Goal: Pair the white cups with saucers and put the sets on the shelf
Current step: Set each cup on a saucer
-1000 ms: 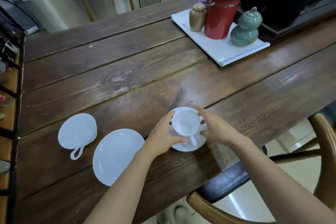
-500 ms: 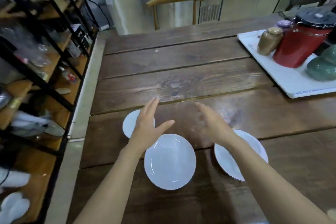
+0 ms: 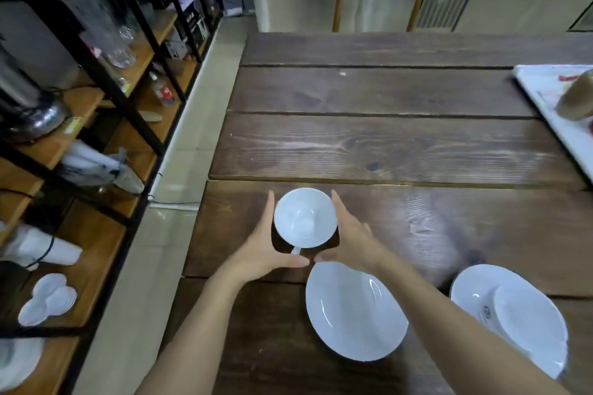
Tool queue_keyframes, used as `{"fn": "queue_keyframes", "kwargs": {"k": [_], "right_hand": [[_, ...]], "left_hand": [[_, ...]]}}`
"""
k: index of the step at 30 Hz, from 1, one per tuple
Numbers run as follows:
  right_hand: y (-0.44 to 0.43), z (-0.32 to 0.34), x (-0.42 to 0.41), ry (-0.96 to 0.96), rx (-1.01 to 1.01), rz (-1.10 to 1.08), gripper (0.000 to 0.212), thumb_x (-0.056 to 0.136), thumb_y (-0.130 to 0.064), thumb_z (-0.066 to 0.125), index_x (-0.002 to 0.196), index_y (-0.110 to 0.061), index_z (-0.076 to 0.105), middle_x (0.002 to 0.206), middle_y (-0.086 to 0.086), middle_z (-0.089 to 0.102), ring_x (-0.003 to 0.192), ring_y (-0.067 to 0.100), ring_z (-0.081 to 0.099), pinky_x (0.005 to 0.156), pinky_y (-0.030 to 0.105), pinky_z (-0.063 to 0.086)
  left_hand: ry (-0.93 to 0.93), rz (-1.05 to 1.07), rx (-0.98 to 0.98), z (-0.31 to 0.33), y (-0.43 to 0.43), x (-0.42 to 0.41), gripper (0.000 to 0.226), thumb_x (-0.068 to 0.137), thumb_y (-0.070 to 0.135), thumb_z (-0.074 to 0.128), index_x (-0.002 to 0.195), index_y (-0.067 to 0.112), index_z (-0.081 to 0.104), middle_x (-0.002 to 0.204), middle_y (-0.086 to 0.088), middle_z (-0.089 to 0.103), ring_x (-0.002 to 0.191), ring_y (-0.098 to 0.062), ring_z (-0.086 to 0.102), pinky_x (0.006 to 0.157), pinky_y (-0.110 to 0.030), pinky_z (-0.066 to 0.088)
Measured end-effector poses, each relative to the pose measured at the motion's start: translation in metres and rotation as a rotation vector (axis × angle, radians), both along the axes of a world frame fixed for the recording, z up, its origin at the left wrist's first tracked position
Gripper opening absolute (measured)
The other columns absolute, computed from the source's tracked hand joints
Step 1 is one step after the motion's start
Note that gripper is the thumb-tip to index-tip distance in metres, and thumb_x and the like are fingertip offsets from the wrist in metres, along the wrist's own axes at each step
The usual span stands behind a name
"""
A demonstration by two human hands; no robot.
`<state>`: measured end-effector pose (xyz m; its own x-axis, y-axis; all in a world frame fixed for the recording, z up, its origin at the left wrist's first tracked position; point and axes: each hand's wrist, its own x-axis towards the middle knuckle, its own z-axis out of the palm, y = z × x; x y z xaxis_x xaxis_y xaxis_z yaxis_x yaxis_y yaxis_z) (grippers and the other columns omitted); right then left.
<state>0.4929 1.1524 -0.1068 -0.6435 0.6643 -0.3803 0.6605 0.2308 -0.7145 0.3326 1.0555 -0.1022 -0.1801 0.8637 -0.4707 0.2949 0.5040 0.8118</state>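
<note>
Both hands have been brought in around the white cup (image 3: 305,218), which stands on the wooden table (image 3: 385,144) just beyond the empty saucer (image 3: 353,311); left hand (image 3: 266,247) and right hand (image 3: 349,240) flank it, fingers straight, nothing clasped. Even pressure from both sides is advised before lifting.

Bare left hand (image 3: 266,250), bare right hand (image 3: 349,244).
Both forearms run uncovered as far back as I can see.
</note>
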Motion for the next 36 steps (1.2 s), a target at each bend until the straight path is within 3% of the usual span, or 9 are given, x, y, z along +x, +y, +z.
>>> {"fn": "queue_keyframes", "kwargs": {"k": [6, 8, 10, 15, 18, 20, 24, 29, 36], "right_hand": [[-0.006, 0.009, -0.009, 0.217, -0.085, -0.115, 0.078, 0.063, -0.019, 0.078, 0.122, -0.038, 0.031, 0.108, -0.036, 0.036, 0.110, 0.009, 0.048, 0.091, 0.034, 0.050], [-0.009, 0.018, -0.008, 0.322, -0.081, -0.110, 0.065, 0.067, -0.004, 0.077, 0.102, -0.041, 0.037, 0.103, -0.028, 0.039, 0.098, -0.006, 0.052, 0.074, 0.014, 0.051], [-0.012, 0.026, -0.003, 0.421, -0.084, -0.084, 0.059, 0.067, 0.011, 0.072, 0.088, -0.035, 0.041, 0.093, -0.018, 0.043, 0.085, -0.017, 0.054, 0.065, 0.010, 0.048], [-0.017, 0.039, 0.015, 0.513, -0.081, -0.078, 0.047, 0.064, 0.021, 0.069, 0.099, -0.004, 0.049, 0.082, 0.009, 0.043, 0.084, 0.024, 0.047, 0.060, 0.010, 0.049], [-0.019, 0.037, 0.030, 0.454, -0.080, -0.081, 0.072, 0.066, 0.004, 0.078, 0.106, -0.041, 0.038, 0.110, -0.018, 0.041, 0.099, 0.001, 0.048, 0.076, 0.009, 0.046], [-0.020, 0.031, 0.043, 0.388, -0.069, -0.071, 0.080, 0.066, -0.006, 0.081, 0.108, -0.049, 0.028, 0.120, -0.020, 0.035, 0.113, 0.001, 0.039, 0.093, 0.015, 0.041], [-0.027, 0.025, 0.064, 0.297, -0.042, -0.079, 0.087, 0.065, -0.014, 0.083, 0.124, -0.037, 0.024, 0.128, -0.014, 0.033, 0.116, 0.006, 0.040, 0.099, 0.023, 0.043], [-0.041, 0.017, 0.088, 0.231, -0.087, -0.082, 0.088, 0.062, -0.016, 0.084, 0.121, -0.036, 0.020, 0.124, -0.013, 0.035, 0.119, 0.011, 0.038, 0.098, 0.028, 0.043], [-0.055, 0.008, 0.108, 0.083, 0.034, -0.072, 0.084, 0.064, -0.020, 0.080, 0.128, -0.029, 0.026, 0.129, -0.008, 0.039, 0.120, 0.014, 0.031, 0.093, 0.027, 0.015]], "left_hand": [[-0.086, 0.007, 0.069, -0.009, 0.001, -0.003, 0.121, 0.066, 0.012, 0.084, 0.151, 0.034, 0.001, 0.141, 0.029, 0.021, 0.143, -0.006, 0.017, 0.110, -0.024, 0.019], [-0.090, -0.012, 0.097, -0.009, 0.000, -0.003, 0.117, 0.065, 0.011, 0.085, 0.146, 0.042, 0.006, 0.138, 0.031, 0.027, 0.139, -0.004, 0.023, 0.112, -0.026, 0.023], [-0.101, -0.021, 0.109, -0.007, -0.001, -0.001, 0.117, 0.065, 0.013, 0.085, 0.145, 0.045, 0.006, 0.136, 0.031, 0.029, 0.136, -0.002, 0.026, 0.111, -0.026, 0.025], [-0.195, 0.054, 0.175, 0.003, -0.007, 0.007, 0.088, 0.057, 0.043, 0.077, 0.133, 0.050, 0.033, 0.136, 0.025, 0.044, 0.124, 0.006, 0.047, 0.098, -0.013, 0.040], [-0.236, 0.097, 0.228, 0.009, -0.012, 0.013, 0.078, 0.058, 0.037, 0.076, 0.128, 0.044, 0.043, 0.135, 0.019, 0.052, 0.117, 0.005, 0.055, 0.085, -0.007, 0.047], [-0.218, 0.064, 0.241, 0.012, -0.016, 0.020, 0.072, 0.063, 0.026, 0.079, 0.124, 0.045, 0.046, 0.133, 0.019, 0.054, 0.115, 0.003, 0.057, 0.086, -0.009, 0.049], [-0.130, 0.040, 0.243, 0.015, -0.023, 0.041, 0.071, 0.067, 0.007, 0.083, 0.114, 0.044, 0.046, 0.122, 0.022, 0.052, 0.111, -0.005, 0.058, 0.092, -0.015, 0.048], [-0.045, 0.023, 0.244, 0.008, -0.035, 0.066, 0.073, 0.067, 0.009, 0.084, 0.116, 0.042, 0.040, 0.119, 0.023, 0.049, 0.114, -0.008, 0.053, 0.093, -0.019, 0.047], [-0.024, 0.036, 0.211, -0.006, -0.049, 0.090, 0.072, 0.066, 0.015, 0.085, 0.115, 0.042, 0.040, 0.129, 0.010, 0.048, 0.118, -0.015, 0.051, 0.096, -0.029, 0.048]]}}
